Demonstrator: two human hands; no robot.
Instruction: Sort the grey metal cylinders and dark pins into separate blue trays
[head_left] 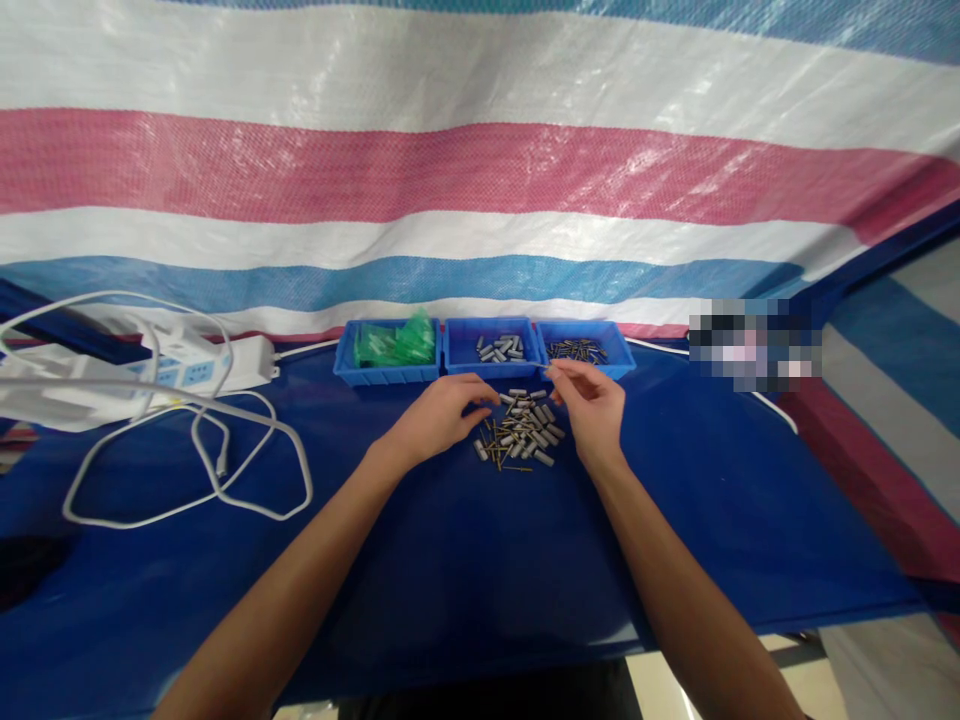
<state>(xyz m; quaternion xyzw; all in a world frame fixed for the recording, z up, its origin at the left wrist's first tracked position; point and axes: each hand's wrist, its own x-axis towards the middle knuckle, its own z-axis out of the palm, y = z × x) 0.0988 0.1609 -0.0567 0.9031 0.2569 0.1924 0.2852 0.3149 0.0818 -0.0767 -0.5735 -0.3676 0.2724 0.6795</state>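
Over the right bin's near edge, my right hand (592, 405) pinches a thin metal pin (545, 367) between thumb and fingertips; its exact kind is too small to tell. My left hand (442, 415) hovers at the left side of a mixed pile, thumb and fingers apart with nothing visible between them. That pile on the blue table holds silver cylinders (544, 459) and thin brass-coloured pins (517, 469). Behind it, the middle blue bin (491, 366) has several silver cylinders, and the right blue bin (622, 352) has many thin dark pins.
A left blue bin (386, 375) contains green plastic (397, 342). White power strips (187, 370) and a looped white cable (289, 510) lie at the left of the blue table (480, 580). A striped sheet (450, 170) hangs behind. Something pixelated (750, 345) is at the right.
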